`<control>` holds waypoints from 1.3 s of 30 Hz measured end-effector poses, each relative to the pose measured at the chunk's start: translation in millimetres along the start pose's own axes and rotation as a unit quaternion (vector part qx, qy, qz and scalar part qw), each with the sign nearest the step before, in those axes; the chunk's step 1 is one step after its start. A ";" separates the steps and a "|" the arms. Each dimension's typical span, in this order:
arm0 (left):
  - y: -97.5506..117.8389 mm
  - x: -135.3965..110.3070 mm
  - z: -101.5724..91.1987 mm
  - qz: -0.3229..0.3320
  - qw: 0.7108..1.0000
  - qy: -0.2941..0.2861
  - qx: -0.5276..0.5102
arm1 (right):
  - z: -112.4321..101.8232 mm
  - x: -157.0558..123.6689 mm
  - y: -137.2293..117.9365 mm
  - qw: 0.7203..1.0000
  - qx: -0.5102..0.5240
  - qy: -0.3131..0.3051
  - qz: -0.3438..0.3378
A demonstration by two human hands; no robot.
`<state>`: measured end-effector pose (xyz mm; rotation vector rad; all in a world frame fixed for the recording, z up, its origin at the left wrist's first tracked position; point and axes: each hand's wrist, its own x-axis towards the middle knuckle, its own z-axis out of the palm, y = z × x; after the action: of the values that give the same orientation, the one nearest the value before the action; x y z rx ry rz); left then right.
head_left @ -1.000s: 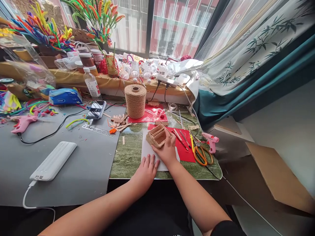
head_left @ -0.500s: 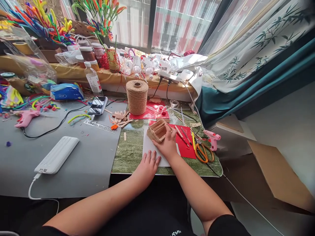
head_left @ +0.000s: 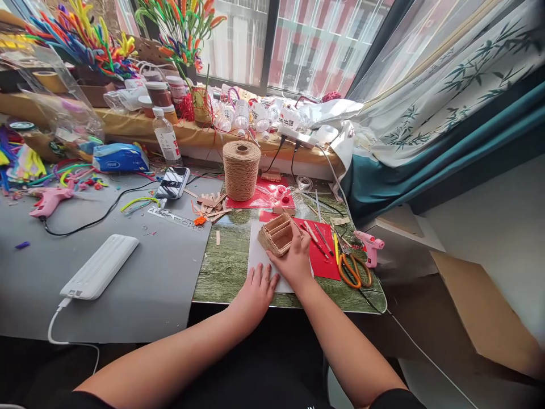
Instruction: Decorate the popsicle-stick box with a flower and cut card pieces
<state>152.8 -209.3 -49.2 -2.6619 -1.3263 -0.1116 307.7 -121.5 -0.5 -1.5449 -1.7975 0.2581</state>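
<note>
- counter: cluttered, under both hands.
- white sheet: under left hand; fingers flat, slightly spread, holding nothing.
- stick box: just ahead-left of right hand, whose fingers curl on its near-right wall; long axis seems to slant far-right; right hand nearer.

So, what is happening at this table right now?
A person sits at a crowded craft table. The right hand holds a small box of wooden sticks, whose outside looks wrapped in twine; it stands on a white sheet. The left hand lies flat and open on the near edge of that sheet. A spool of twine stands behind the box. To the right, orange-handled scissors and a pink glue gun lie untouched.
</note>
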 end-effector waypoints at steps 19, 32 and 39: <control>-0.6 0.3 -2.6 0.000 1.000 0.022 0.019 | -8.2 -6.6 7.1 1.000 -0.017 0.005 0.001; -0.7 0.2 -2.6 0.006 1.000 0.026 0.016 | -8.7 -7.3 10.8 1.000 -0.027 0.010 -0.011; -1.0 0.7 -5.6 0.001 1.000 0.006 0.013 | 5.1 7.5 11.7 1.000 -0.012 0.027 -0.005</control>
<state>152.5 -209.2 -43.5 -2.6367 -1.3116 -0.1083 313.4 -110.1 -7.9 -1.5454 -1.7715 0.1879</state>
